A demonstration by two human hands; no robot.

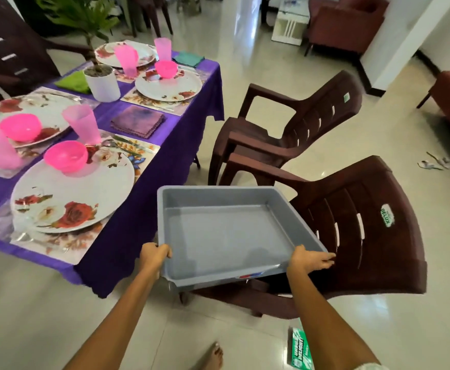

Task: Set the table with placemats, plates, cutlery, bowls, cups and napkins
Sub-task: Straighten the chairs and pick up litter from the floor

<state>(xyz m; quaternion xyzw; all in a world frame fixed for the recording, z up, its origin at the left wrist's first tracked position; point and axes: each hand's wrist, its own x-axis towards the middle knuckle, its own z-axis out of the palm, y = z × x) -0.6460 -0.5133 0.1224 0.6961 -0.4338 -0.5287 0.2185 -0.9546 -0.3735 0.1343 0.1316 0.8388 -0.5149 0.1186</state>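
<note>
We read "DELUX" on the green sticker [387, 216] on the near brown chair [365, 236]; other labels stay too blurred.

A: Views listed?
B: One. Head-worn, wide-angle, looking forward and steeply down from standing height.
A: Coverage?
B: Both forearms rise from the bottom edge, close to the lens; desk [149, 209] at left, chair [365, 236] at right, floor [58, 316] below. Far room probably distorted, edges bowed.
A: Shared ground?
B: None; single view.
</note>
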